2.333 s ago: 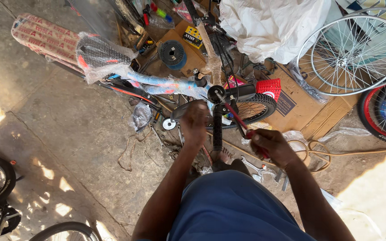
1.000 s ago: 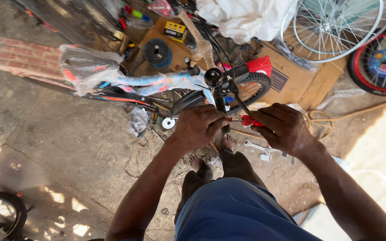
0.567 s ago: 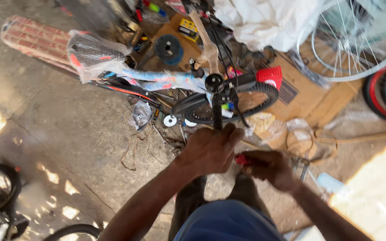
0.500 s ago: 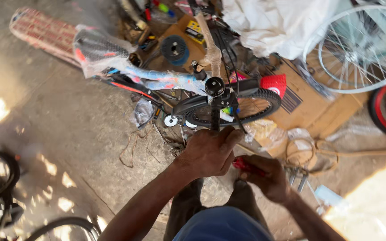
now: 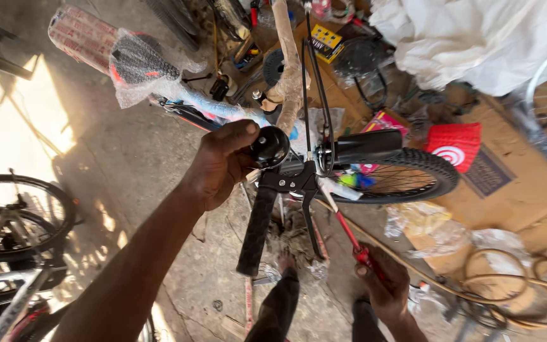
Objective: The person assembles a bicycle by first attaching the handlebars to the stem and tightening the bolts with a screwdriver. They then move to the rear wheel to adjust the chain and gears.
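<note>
Small bicycle (image 5: 375, 171) lies centre frame on concrete floor (image 5: 128, 158), partly in plastic wrap; looks rigid, fairly heavy, awkward. Black handlebar grip (image 5: 256, 228) points down toward viewer: rubbery, safe hold. Round black bell (image 5: 270, 145) small, smooth. Left hand (image 5: 220, 164) reaches forward, arm extended, fingers curled onto bell. Right hand (image 5: 381, 288) low, clenched round red-handled screwdriver (image 5: 346, 228), shaft angled up to brake lever clamp (image 5: 289, 183).

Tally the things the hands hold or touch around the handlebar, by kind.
Black bell under the left hand: 1
Red-handled screwdriver in the right hand: 1
Black handlebar grips: 2
Brake lever: 1
Total: 5
</note>
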